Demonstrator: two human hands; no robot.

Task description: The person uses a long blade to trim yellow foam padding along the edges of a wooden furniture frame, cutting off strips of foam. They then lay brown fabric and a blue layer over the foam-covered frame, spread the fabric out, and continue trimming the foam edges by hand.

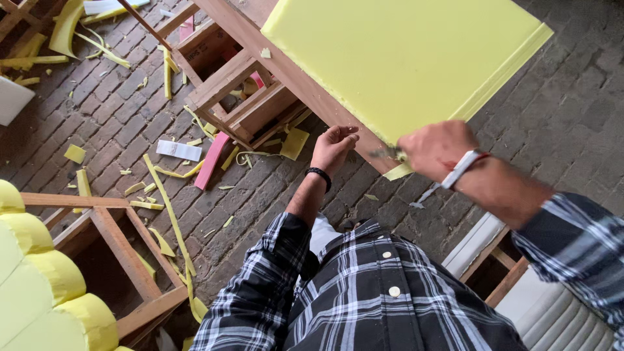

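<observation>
Yellow foam sheet (403, 58) flat on wooden frame (292, 78), right hand (437, 149) fisted on a blurred tool (388, 153) at its near edge, left hand (333, 146) loosely curled, empty, just beside frame rail.

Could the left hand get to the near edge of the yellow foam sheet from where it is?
Probably yes: the left hand hangs open just below the foam sheet edge, with nothing between them.

Right hand (434, 148) motion-blurred; tool (387, 153) in its grip too smeared to ID. Yellow foam sheet (403, 58) cut off at top edge. Wooden frame (305, 84) under it mostly hidden. Tufted cushion (45, 286) cropped at left edge.
</observation>
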